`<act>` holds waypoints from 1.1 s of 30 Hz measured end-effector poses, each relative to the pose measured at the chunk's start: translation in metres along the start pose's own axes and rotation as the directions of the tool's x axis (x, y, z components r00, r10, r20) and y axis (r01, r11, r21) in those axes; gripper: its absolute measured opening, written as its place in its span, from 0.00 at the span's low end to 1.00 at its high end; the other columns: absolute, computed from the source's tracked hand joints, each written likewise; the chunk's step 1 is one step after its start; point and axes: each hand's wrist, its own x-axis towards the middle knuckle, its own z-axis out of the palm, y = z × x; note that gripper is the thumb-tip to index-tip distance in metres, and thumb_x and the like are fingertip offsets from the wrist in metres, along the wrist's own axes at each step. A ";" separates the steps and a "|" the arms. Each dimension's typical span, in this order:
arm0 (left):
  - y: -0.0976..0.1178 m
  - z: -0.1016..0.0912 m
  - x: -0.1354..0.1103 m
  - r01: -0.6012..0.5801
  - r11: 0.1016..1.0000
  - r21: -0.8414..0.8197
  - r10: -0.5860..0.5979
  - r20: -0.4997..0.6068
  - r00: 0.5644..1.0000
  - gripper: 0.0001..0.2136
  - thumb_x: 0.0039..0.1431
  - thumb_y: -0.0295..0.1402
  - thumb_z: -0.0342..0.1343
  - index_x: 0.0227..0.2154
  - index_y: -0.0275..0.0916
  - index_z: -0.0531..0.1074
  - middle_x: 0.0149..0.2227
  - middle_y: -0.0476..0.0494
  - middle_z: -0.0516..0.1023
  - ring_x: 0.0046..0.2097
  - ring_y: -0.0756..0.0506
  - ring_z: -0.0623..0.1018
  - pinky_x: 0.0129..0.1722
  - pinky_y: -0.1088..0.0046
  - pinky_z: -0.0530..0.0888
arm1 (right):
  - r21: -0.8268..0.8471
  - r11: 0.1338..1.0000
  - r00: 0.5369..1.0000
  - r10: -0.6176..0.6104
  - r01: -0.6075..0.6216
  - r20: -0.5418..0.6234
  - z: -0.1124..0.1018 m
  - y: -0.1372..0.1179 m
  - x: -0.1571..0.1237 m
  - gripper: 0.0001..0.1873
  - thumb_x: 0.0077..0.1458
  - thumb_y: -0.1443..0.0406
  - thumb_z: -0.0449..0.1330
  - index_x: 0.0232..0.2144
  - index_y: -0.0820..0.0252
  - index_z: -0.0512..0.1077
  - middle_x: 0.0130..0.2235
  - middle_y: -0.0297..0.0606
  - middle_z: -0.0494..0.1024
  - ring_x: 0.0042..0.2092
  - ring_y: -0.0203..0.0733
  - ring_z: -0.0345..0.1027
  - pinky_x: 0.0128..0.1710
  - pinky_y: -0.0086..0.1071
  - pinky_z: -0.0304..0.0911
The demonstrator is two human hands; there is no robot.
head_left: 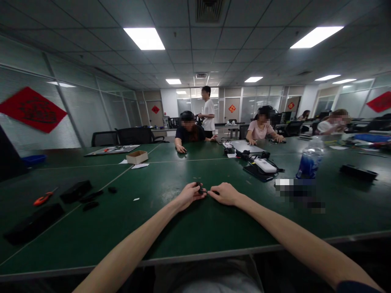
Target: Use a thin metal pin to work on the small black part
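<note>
At the middle of the green table (171,228), my left hand (187,196) is closed on a small black part (199,187), pinched between thumb and fingers. Facing it from the right, my right hand (226,194) is wrapped round a slim dark tool (215,192) that looks like a screwdriver. Its thin tip points left and meets the black part or comes very close to it; the exact contact is too small to tell. Both wrists rest low over the tabletop.
To the left lie an orange-handled screwdriver (43,198), black cases (75,191) and small black pieces (91,206). A cardboard box (137,157) stands farther back. On the right are a white device (265,166), a bottle (310,160) and a black tray (359,172). Co-workers (191,130) sit opposite.
</note>
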 end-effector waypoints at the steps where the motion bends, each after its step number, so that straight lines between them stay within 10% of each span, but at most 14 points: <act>1: 0.000 0.000 0.000 -0.002 1.000 0.001 0.002 -0.006 1.000 0.10 0.60 0.30 0.50 0.43 0.32 0.63 0.43 0.31 0.72 0.38 0.45 0.77 0.43 0.65 0.75 | -0.009 1.000 1.000 0.005 -0.005 0.005 0.000 0.000 0.000 0.26 0.62 0.49 0.41 0.35 0.55 0.74 0.32 0.38 0.77 0.33 0.39 0.69 0.34 0.27 0.55; 33: 0.005 0.005 -0.003 0.005 1.000 0.013 -0.004 -0.052 0.999 0.08 0.60 0.29 0.51 0.41 0.32 0.63 0.39 0.35 0.71 0.34 0.48 0.77 0.41 0.68 0.75 | -0.048 0.996 0.997 0.082 -0.081 0.012 -0.005 -0.009 -0.003 0.27 0.62 0.49 0.39 0.34 0.56 0.72 0.32 0.39 0.77 0.34 0.40 0.70 0.37 0.29 0.59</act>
